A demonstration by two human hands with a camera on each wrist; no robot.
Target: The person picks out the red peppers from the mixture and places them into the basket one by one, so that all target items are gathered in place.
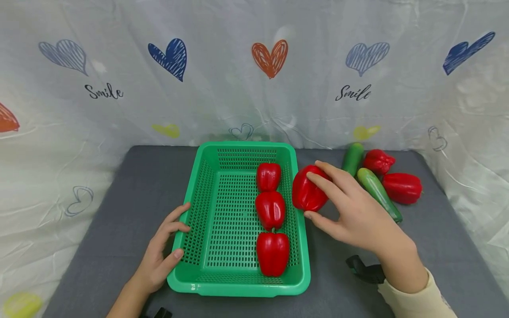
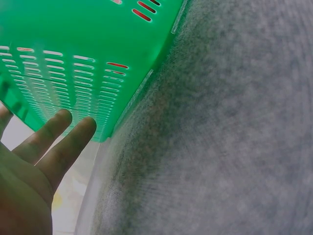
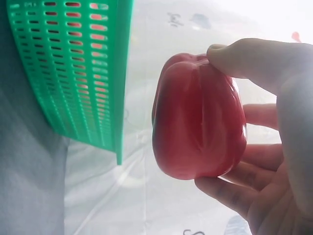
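Note:
A red bell pepper [image 1: 310, 189] is in my right hand [image 1: 358, 212], held between thumb and fingertips just beyond the right rim of a green basket [image 1: 238, 289]. The right wrist view shows this pepper [image 3: 198, 120] raised beside the basket's slotted wall [image 3: 73, 63]. Three more red peppers [image 1: 271, 210] stand in a column along the basket's right side. At the left rim rests my left hand [image 1: 159, 254], its fingers spread and loosely straight. Seen from the left wrist, two fingers [image 2: 68, 147] extend alongside the outer wall [image 2: 73, 44].
Right of the basket, two green cucumbers [image 1: 377, 192] lie beside two red bell peppers [image 1: 402, 187] on the grey tabletop [image 1: 429, 247]. Behind the table hangs a pale curtain [image 1: 222, 97] printed with hearts. A black strap piece [image 1: 365, 270] is at the right wrist.

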